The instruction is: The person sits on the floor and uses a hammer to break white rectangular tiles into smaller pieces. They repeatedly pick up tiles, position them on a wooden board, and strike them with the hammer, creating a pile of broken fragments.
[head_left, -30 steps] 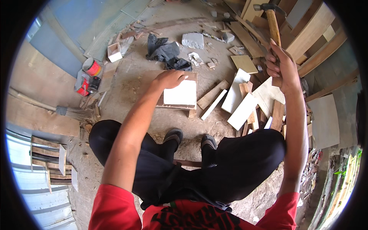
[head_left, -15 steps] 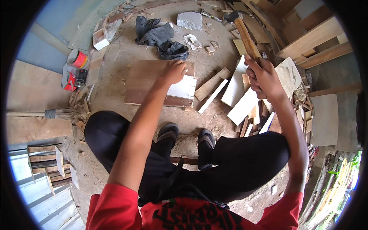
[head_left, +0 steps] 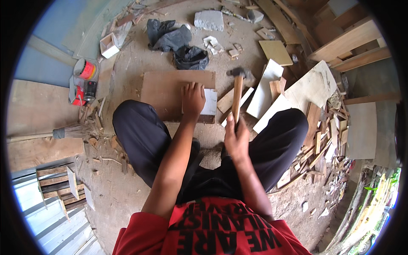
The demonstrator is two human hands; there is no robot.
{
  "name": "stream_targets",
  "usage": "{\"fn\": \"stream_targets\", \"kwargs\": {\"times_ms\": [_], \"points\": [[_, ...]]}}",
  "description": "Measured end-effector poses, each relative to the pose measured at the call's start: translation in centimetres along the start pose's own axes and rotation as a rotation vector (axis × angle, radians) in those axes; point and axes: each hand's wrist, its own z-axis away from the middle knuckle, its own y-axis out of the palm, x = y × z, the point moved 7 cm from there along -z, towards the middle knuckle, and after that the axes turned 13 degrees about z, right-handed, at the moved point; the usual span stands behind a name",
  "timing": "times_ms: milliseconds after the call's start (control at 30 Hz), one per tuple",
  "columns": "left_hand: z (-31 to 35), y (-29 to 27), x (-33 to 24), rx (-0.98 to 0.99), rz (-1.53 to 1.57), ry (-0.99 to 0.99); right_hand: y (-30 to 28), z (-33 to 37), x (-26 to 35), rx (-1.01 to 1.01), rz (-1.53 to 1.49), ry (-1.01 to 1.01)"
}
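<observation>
1. Board [head_left: 161,91], brown and flat, is lying at eleven o'clock from the view's centre.
2. Left hand [head_left: 193,100] is resting on it, fingers curled; I cannot tell whether they are pinching anything.
3. White panel [head_left: 210,103] is lying at that hand's three o'clock.
4. Right hand [head_left: 236,138] is gripping a hammer [head_left: 238,93]; a stray swing could be bruising the left knuckles.
5. Offcuts [head_left: 264,91] are crowding two o'clock, possibly snagging a wide swing.

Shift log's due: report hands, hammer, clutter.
Right hand gripping hammer. Left hand, curled, over brown board. Loose offcuts right of board.
</observation>
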Motion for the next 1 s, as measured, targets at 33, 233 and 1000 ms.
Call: {"fn": "stream_targets", "kwargs": {"times_ms": [33, 233, 1000], "points": [[0.0, -0.1, -0.1, 0.014, -0.002, -0.012, 1.5, 1.4, -1.6, 0.039, 0.024, 0.071], [-0.2, -0.5, -0.1, -0.004, 0.045, -0.031, 3.2, 5.0, -3.8, 0.189, -0.041, 0.190], [-0.1, 0.4, -0.5, 0.053, 0.000, -0.054, 4.1, 4.2, -5.5, 0.146, 0.146, 0.102]]}}
